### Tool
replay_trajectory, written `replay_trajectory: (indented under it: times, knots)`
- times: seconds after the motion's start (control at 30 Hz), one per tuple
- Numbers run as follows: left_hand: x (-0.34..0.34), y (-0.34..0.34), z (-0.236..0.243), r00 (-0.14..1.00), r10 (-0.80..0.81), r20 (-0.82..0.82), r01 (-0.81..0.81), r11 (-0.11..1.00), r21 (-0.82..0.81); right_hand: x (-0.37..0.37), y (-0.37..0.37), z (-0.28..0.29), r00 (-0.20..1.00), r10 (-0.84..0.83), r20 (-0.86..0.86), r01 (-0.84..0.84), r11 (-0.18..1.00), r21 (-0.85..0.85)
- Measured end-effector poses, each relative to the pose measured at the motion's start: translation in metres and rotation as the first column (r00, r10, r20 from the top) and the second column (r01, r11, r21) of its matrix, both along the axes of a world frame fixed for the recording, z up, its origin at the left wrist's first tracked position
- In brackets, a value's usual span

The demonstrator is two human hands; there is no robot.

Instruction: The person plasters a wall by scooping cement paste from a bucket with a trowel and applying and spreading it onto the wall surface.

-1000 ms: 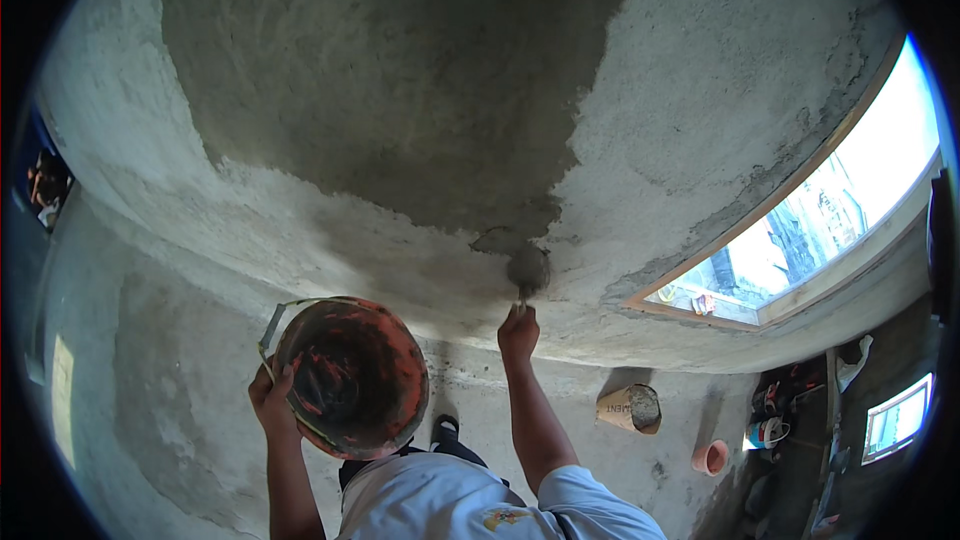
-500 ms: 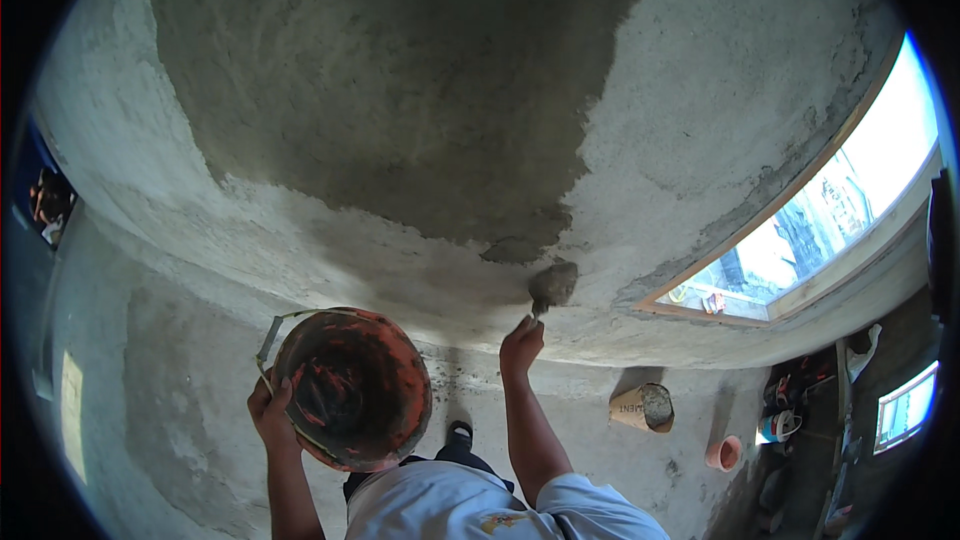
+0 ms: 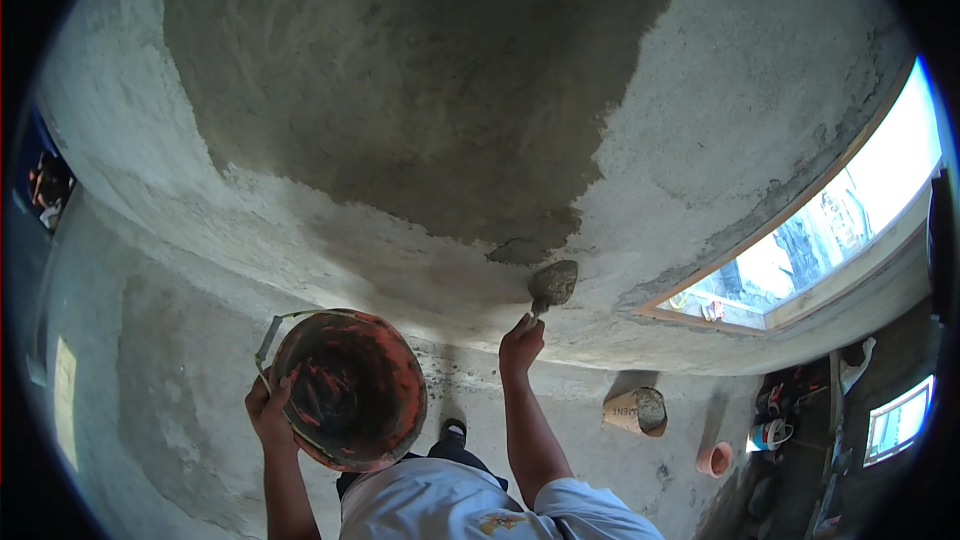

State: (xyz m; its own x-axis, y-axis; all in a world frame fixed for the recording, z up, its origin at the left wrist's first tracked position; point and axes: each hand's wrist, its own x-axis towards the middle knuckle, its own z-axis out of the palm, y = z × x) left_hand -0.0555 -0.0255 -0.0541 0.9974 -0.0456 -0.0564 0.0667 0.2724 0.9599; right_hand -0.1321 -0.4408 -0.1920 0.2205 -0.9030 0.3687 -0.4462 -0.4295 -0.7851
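At near left, my left hand [image 3: 268, 408] clasps the smeared bucket [image 3: 402, 365] by its left rim: stiff, probably light, steadiest there. Farther right, near the wall's dark patch [image 3: 400, 100], my right hand [image 3: 521, 343] grips the trowel [image 3: 555, 282] by its handle, wisely; that rigid blade looks slippery.

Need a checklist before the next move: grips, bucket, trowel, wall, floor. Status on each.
1. Left hand on bucket: ok, gripping its rim on the handle side.
2. Right hand on trowel: ok, closed around its handle.
3. Bucket load: cannot tell, the inside is too dark to judge.
4. Trowel against wall: cannot tell whether touching; the blade sits just below the dark patch.
5. Paper bag away from the shoe: ok, on the floor off to the right.
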Motion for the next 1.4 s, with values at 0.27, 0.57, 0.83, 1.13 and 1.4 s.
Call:
replay_trajectory:
  times: [0.27, 0.57, 0.83, 1.13, 1.4]
  knots:
    - [-0.001, 0.006, -0.007, 0.999, -0.027, -0.022, 0.027, 1.0, 0.011, 0.037, 0.016, 0.029, 0.965, 0.258, -0.052, -0.26, 0.965, -0.038]
    - [0.001, 0.007, -0.005, 0.999, -0.041, 0.011, 0.041, 0.999, -0.009, -0.017, 0.028, -0.023, 0.848, 0.46, -0.263, -0.487, 0.872, -0.044]
    - [0.0, 0.001, -0.011, 0.997, -0.084, -0.002, 0.083, 0.996, -0.025, 0.0, -0.021, 0.036, 0.821, 0.407, -0.4, -0.469, 0.881, -0.066]
    - [-0.001, 0.002, -0.01, 0.996, -0.091, -0.026, 0.09, 0.995, -0.043, 0.0, -0.028, 0.054, 0.912, 0.322, -0.254, -0.363, 0.922, -0.136]
    - [0.0, 0.002, -0.012, 0.993, -0.113, -0.017, 0.112, 0.994, -0.015, -0.027, -0.029, 0.015, 0.621, 0.399, -0.675, -0.581, 0.812, -0.054]
